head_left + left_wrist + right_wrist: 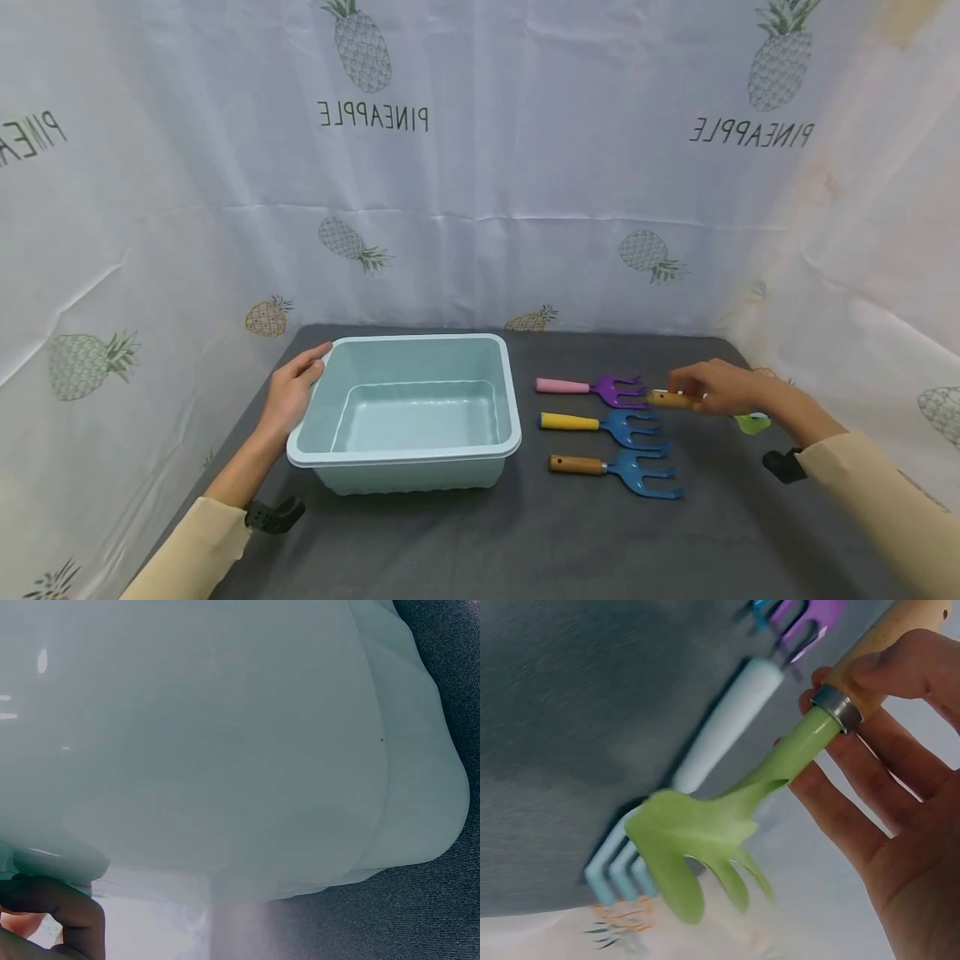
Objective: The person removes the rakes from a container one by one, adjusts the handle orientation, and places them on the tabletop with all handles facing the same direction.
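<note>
My left hand (288, 400) grips the left rim of a pale blue-green plastic basin (405, 457); its curled fingers show under the rim at the lower left of the left wrist view. On the right, my right hand (723, 387) holds a green garden fork (697, 825) by its wooden handle (889, 645), thumb on one side and fingers on the other. Below that fork, a light blue hand rake (731, 724) lies on the dark cloth. Purple (611, 390) and blue (630, 429) hand forks lie left of my right hand, with another blue fork (641, 477) nearer me.
Dark grey cloth (465, 550) covers the table. White curtains (480, 167) with pineapple prints stand close behind and along both sides. The basin's raised walls stand between my left hand and the row of tools.
</note>
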Tool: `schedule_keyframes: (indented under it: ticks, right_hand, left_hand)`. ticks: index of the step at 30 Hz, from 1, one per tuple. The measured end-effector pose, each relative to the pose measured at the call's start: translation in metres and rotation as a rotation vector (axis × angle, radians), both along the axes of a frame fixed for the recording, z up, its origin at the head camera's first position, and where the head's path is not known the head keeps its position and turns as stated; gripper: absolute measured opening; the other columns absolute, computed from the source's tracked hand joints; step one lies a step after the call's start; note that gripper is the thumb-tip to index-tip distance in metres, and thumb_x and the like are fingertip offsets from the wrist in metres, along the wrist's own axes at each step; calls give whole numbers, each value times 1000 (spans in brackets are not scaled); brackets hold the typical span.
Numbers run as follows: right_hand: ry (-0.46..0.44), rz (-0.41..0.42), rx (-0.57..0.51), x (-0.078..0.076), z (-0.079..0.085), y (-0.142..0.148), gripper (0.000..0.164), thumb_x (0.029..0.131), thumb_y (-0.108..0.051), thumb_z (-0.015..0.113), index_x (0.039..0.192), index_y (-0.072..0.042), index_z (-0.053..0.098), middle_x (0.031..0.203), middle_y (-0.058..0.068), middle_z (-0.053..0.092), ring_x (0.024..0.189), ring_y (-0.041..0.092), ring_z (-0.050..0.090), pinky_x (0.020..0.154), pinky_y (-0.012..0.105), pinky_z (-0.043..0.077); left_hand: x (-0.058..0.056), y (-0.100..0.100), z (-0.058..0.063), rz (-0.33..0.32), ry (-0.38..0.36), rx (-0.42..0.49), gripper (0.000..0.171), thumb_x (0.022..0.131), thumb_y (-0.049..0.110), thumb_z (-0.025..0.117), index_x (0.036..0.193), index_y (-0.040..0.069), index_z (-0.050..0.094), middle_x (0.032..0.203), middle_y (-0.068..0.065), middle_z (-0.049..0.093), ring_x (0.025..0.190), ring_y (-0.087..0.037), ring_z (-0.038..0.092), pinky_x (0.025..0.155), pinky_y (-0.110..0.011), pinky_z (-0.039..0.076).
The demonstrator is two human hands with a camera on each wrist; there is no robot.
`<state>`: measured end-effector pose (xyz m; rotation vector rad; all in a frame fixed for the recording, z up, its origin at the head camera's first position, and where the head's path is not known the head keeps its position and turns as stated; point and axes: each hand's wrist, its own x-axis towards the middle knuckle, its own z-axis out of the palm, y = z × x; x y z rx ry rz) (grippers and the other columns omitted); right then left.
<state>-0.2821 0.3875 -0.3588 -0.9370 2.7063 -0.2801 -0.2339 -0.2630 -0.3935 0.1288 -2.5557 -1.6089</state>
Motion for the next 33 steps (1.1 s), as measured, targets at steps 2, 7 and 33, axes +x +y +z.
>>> schedule_keyframes:
  ticks: [2, 7, 33]
  right_hand:
    - [4, -30, 1, 1, -5, 9, 29, 85, -5, 73, 107, -22, 67, 95, -5, 73, 82, 9, 64, 68, 30, 53]
    - [-6, -91, -10, 3, -20, 30, 30, 82, -2, 74, 107, -18, 68, 100, -1, 74, 89, 20, 69, 70, 34, 56]
    - [66, -115, -17, 5, -78, 49, 36, 72, 2, 75, 108, -5, 73, 99, 5, 74, 87, 25, 69, 72, 42, 57]
  left_hand:
    - [0, 0, 0, -3, 7, 3, 50, 114, 28, 35, 160, 10, 38, 164, -21, 38, 150, -40, 39, 117, -55, 38]
    - [-2, 0, 1, 4, 14, -5, 49, 114, 27, 35, 160, 10, 40, 163, -20, 40, 148, -38, 41, 115, -52, 39]
    - [-3, 0, -2, 21, 5, -16, 49, 114, 27, 34, 160, 11, 40, 160, -22, 44, 145, -39, 44, 114, -53, 40]
